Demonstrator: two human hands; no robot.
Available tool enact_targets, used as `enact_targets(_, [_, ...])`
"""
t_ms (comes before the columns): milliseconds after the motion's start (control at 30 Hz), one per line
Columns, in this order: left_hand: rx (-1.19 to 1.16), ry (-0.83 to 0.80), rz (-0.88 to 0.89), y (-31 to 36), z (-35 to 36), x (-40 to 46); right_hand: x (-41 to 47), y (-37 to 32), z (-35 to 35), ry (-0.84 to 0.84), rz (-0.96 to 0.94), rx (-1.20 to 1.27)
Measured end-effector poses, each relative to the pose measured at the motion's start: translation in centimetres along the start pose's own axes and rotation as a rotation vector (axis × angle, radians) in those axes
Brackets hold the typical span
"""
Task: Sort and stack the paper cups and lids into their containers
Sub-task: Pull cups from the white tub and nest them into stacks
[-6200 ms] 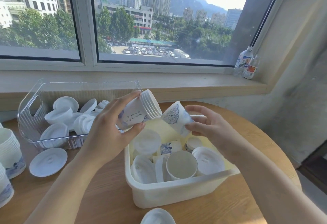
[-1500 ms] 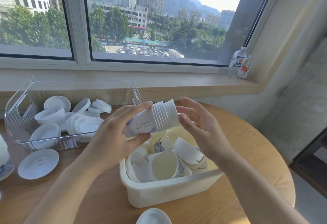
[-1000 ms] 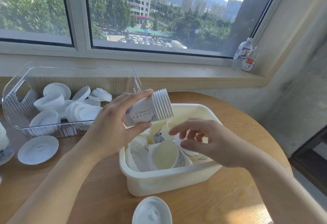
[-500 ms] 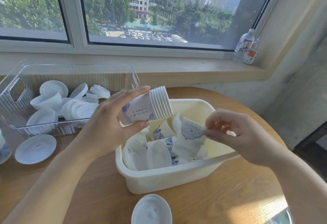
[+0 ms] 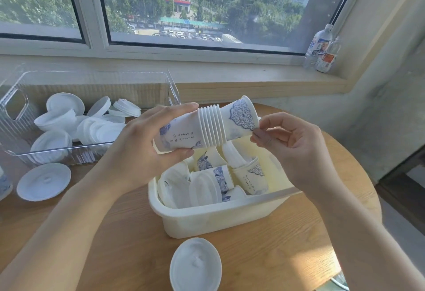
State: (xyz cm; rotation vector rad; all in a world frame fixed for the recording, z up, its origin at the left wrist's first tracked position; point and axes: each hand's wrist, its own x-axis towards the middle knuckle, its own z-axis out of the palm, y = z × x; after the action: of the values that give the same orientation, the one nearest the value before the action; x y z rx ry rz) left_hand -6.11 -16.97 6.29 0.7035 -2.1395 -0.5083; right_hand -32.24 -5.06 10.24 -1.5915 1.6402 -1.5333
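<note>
The round wooden bench [image 5: 287,240] carries everything within arm's reach, with the sorting split by kind. The clear bin [image 5: 25,115] at the far left takes the lids [image 5: 96,127], which lie loosely heaped rather than neatly stacked; its left end runs off the picture. The cream tub [image 5: 213,219], near and centre, holds the unsorted mix of cups and lids, so both hands work directly above it.

The left hand [image 5: 147,150] wraps thumb and fingers round the stack of cups [image 5: 195,132], held on its side with the rims facing right, probably so a new cup slides straight in. The right hand [image 5: 289,148] pinches the rim of the loose cup [image 5: 241,118] with its fingertips, the cup's base already entered in the stack's mouth; it looks only partly seated.

Two lids lie on the bench outside any container: one near lid [image 5: 195,265] in front of the tub, one left lid [image 5: 43,181] before the clear bin.

How many cups remain in the tub is hard to count, since lids overlap them. A patterned cup at the far left edge is mostly cut off.
</note>
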Motion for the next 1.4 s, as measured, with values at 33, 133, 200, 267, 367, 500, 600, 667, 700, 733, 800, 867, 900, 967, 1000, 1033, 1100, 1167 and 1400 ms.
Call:
enact_targets(33, [-0.002, -0.004, 0.002, 0.0, 0.1, 0.0, 0.0, 0.0, 0.2, -0.012, 0.001, 0.011])
enact_targets(133, [-0.009, -0.009, 0.012, 0.1, 0.3, 0.0, 0.0, -0.2, 0.9, -0.088, 0.007, 0.028])
enact_targets(200, [-0.017, -0.007, 0.014, 0.1, 0.3, 0.0, 0.1, -0.2, 1.2, -0.133, 0.0, -0.004])
enact_targets(267, [-0.021, -0.008, 0.015, 0.1, 0.2, 0.0, 0.3, -0.3, 1.1, -0.124, -0.01, -0.063])
enact_targets(367, [-0.022, -0.019, 0.028, 0.1, 0.2, 0.0, 0.8, -0.6, 0.8, -0.166, 0.018, -0.1])
enact_targets(500, [-0.019, -0.026, 0.028, 0.1, 0.2, 0.0, 0.8, -0.9, 1.4, -0.288, 0.015, -0.067])
enact_targets(600, [-0.017, -0.022, 0.015, 0.3, 0.3, -0.1, 1.0, -0.8, 1.8, -0.292, -0.024, -0.099])
enact_targets(667, [0.001, 0.003, 0.007, 0.2, 0.0, -0.1, 1.5, -0.5, 1.8, -0.287, -0.017, -0.145])
enact_targets(700, [0.021, 0.025, 0.003, 0.0, -0.2, 0.0, 1.7, -0.3, 1.8, -0.286, -0.006, -0.208])
enact_targets(733, [0.043, 0.048, -0.002, -0.2, -0.4, 0.0, 1.9, 0.1, 1.7, -0.297, 0.008, -0.3])
enact_targets(800, [0.057, 0.094, -0.024, -0.6, -1.0, 0.1, 2.1, 0.8, 1.7, -0.386, 0.059, -0.487])
enact_targets(867, [0.045, 0.128, -0.042, -0.8, -1.4, 0.1, 2.3, 1.4, 2.0, -0.483, 0.111, -0.594])
enact_targets(900, [0.043, 0.138, -0.043, -0.8, -1.6, 0.1, 2.3, 1.5, 2.1, -0.511, 0.122, -0.62])
enact_targets(967, [0.054, 0.15, -0.041, -0.8, -1.7, 0.2, 2.5, 1.4, 2.4, -0.546, 0.141, -0.658])
enact_targets(1000, [0.065, 0.152, -0.04, -0.8, -1.8, 0.1, 2.6, 1.4, 2.6, -0.565, 0.154, -0.675])
enact_targets(1033, [0.077, 0.156, -0.039, -0.9, -1.9, 0.1, 2.7, 1.4, 2.7, -0.587, 0.167, -0.688])
enact_targets(1100, [0.097, 0.166, -0.043, -0.9, -2.0, 0.1, 2.8, 1.4, 3.1, -0.624, 0.196, -0.699])
enact_targets(1167, [0.106, 0.169, -0.051, -0.8, -2.1, 0.1, 2.8, 1.6, 3.3, -0.643, 0.223, -0.713])
enact_targets(1400, [0.058, 0.146, -0.056, -0.7, -1.9, 0.1, 2.6, 1.1, 2.3, -0.416, 0.181, -0.56])
